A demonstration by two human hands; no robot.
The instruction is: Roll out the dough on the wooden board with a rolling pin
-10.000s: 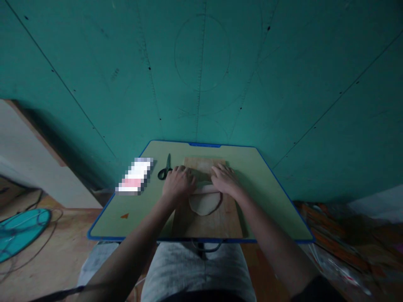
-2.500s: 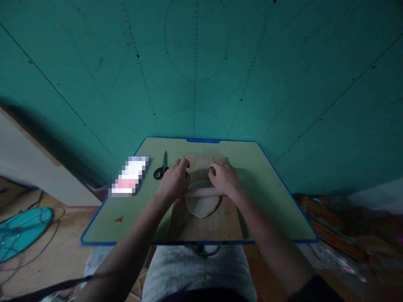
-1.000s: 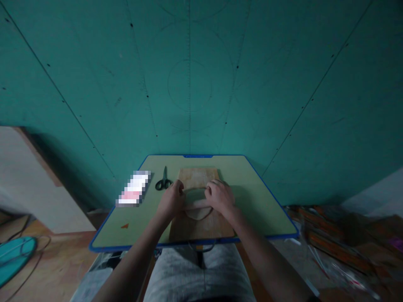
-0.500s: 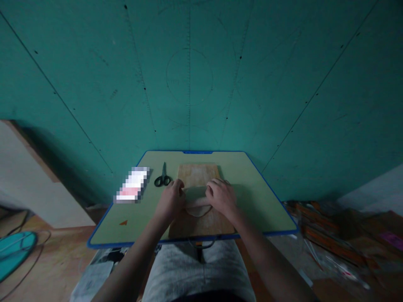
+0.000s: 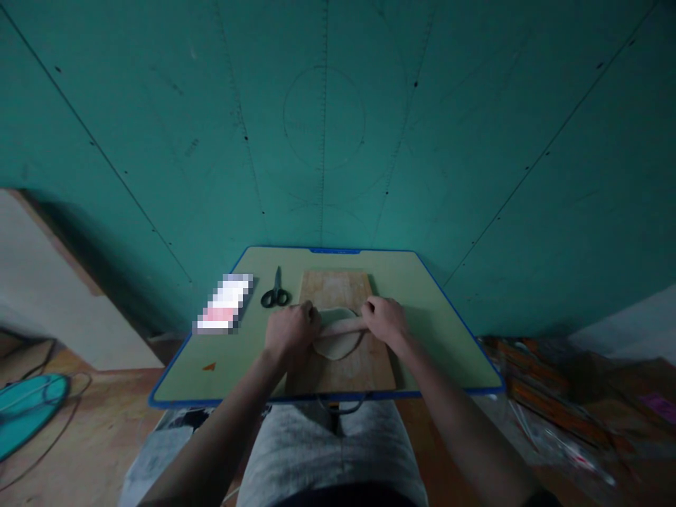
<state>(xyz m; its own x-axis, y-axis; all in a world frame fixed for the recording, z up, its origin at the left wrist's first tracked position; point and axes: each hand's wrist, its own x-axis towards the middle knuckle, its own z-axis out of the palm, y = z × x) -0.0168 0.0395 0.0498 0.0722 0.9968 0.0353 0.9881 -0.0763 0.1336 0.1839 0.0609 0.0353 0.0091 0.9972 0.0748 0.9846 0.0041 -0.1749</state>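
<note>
A pale wooden rolling pin (image 5: 343, 327) lies across a flat, roundish sheet of dough (image 5: 339, 346), slanting slightly with its right end farther from me. Wrapped round the pin's left end is my left hand (image 5: 292, 327), closed. On the opposite end, the fingers of my right hand (image 5: 386, 321) are curled round it too. Dough shows on both the near and far sides of the pin. Beneath it is a wooden cutting board (image 5: 338, 377), whose surface looks whitish in places.
The board rests on a light green folding table (image 5: 438, 352) with a blue rim. Black-handled scissors (image 5: 275, 296) lie left of the board, beside a blurred-out phone-like object (image 5: 226, 304). A small orange scrap (image 5: 210, 366) is nearer me. A green wall (image 5: 338, 141) stands behind.
The rolling pin has moved a little away from me over the dough and now slants more. My right hand has shifted right and slightly farther off. More dough shows on the near side.
</note>
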